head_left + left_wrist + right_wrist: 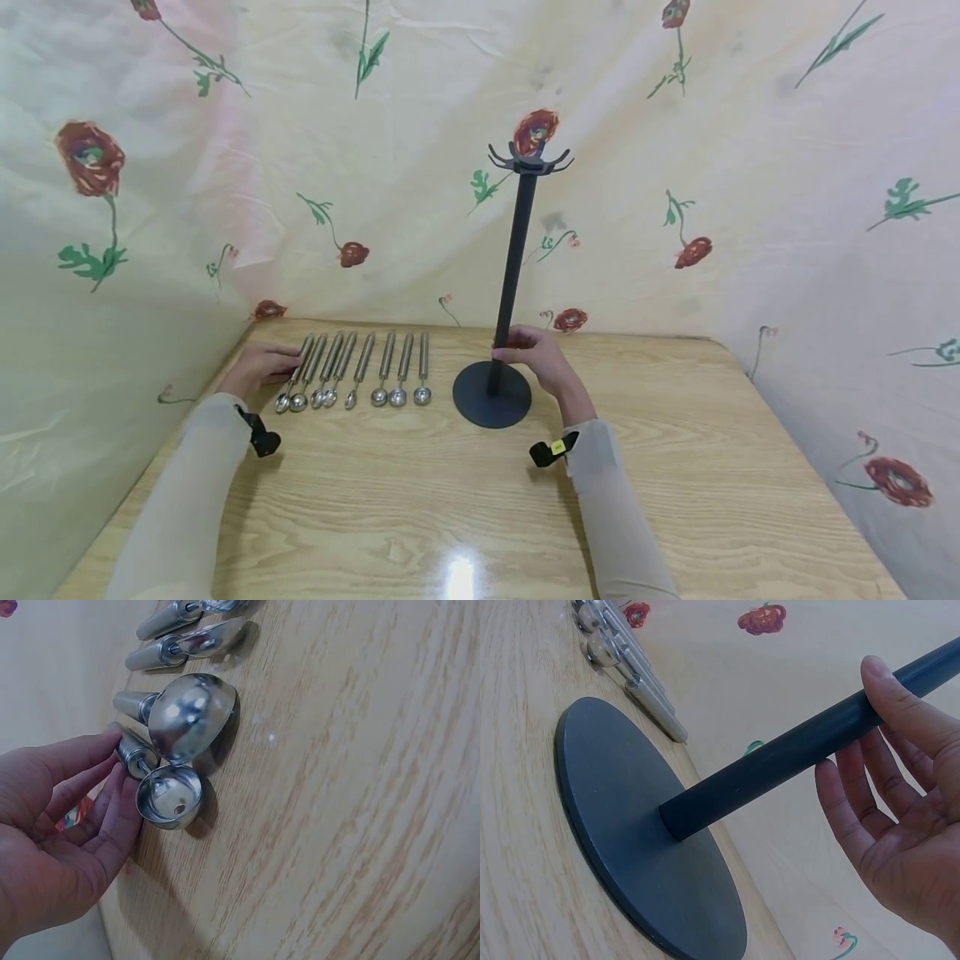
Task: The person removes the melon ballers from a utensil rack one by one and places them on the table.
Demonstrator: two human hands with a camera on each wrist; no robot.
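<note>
Several steel melon ballers (pixel 386 367) lie in a row on the table, handles toward the wall and scoops toward me. My left hand (pixel 261 364) is at the row's left end, pinching the handle of the outermost melon baller (pixel 171 796), whose small cup has a hole. Beside that cup lies a larger rounded scoop (pixel 191 716). A black rack stand (pixel 516 267) with curved hooks on top rises from a round base (pixel 480 408). Low on its pole (pixel 772 769), my right hand (pixel 542 357) grips with the thumb on one side and fingers on the other.
The wooden table (pixel 375 500) ends at a floral cloth backdrop (pixel 420 208), which also hangs along both sides. Small black cameras are strapped to the left wrist (pixel 258 433) and right wrist (pixel 553 450).
</note>
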